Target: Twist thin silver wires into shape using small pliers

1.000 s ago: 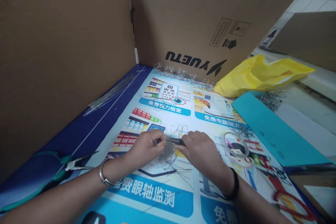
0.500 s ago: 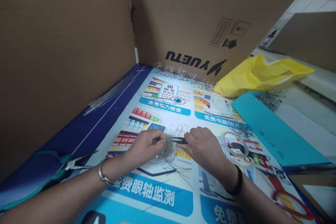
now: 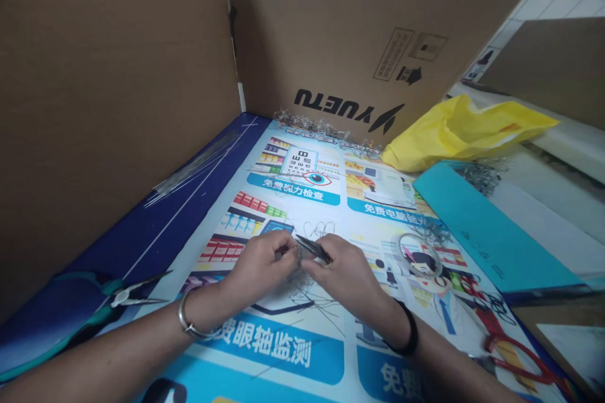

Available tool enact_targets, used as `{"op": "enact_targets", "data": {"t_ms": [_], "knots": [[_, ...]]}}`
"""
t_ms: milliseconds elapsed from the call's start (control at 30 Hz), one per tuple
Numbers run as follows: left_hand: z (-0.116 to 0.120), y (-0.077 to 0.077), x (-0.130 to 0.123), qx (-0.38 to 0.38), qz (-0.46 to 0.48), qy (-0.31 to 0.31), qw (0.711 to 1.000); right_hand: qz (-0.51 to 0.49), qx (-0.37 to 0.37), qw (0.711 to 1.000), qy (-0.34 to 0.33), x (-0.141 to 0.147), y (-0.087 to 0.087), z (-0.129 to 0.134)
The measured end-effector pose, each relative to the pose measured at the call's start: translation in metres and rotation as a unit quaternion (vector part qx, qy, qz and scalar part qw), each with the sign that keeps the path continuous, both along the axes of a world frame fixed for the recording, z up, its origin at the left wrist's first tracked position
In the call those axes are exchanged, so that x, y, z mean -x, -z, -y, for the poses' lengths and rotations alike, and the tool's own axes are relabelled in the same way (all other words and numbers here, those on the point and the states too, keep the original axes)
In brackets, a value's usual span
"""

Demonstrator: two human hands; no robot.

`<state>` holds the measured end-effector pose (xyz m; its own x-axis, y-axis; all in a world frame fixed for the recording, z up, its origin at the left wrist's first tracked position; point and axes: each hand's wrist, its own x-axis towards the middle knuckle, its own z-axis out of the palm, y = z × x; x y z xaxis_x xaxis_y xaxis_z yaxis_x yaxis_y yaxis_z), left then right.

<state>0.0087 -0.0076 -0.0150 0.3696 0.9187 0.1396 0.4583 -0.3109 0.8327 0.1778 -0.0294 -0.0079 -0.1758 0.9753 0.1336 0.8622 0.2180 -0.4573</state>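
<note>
In the head view, the right hand (image 3: 347, 267) gripped black pliers (image 3: 312, 247), their tips just beside the left hand (image 3: 265, 261), which pinched a thin wire (image 3: 299, 253) over the poster (image 3: 344, 252). Loose wires (image 3: 326, 308) cluttered the space below. Teal pliers (image 3: 85, 329) gaped left of the forearm; red scissors (image 3: 489, 345) lay right; cardboard (image 3: 340, 25) walled the far side.

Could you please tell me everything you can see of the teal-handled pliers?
The teal-handled pliers lie open and unheld on the dark blue surface at the left of the view. Their head is silvery and looks metal; the slim, tapering jaws stand apart, pointing right. The two long, curved handles are teal, look plastic-coated and are spread too. The left forearm lies near the lower handle; whether they touch cannot be told.
</note>
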Motion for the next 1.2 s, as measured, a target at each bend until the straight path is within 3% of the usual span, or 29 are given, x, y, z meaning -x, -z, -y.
{"op": "enact_targets", "data": {"t_ms": [267, 767, 1000, 1200], "knots": [[0.002, -0.001, -0.004, -0.025, -0.016, -0.007, 1.000, -0.019, -0.057, 0.997, 0.038, 0.008, 0.005, 0.001], [-0.004, -0.016, -0.010, -0.043, -0.015, -0.010, 0.999, -0.142, 0.006, 0.985, 0.094, 0.006, -0.005, -0.015], [-0.015, -0.023, -0.014, -0.014, -0.003, 0.020, 1.000, -0.307, 0.108, 0.943, 0.066, -0.005, -0.012, -0.022], [-0.023, -0.027, -0.016, 0.007, 0.011, 0.046, 0.999, -0.387, 0.118, 0.912, 0.059, -0.014, -0.016, -0.025]]}}
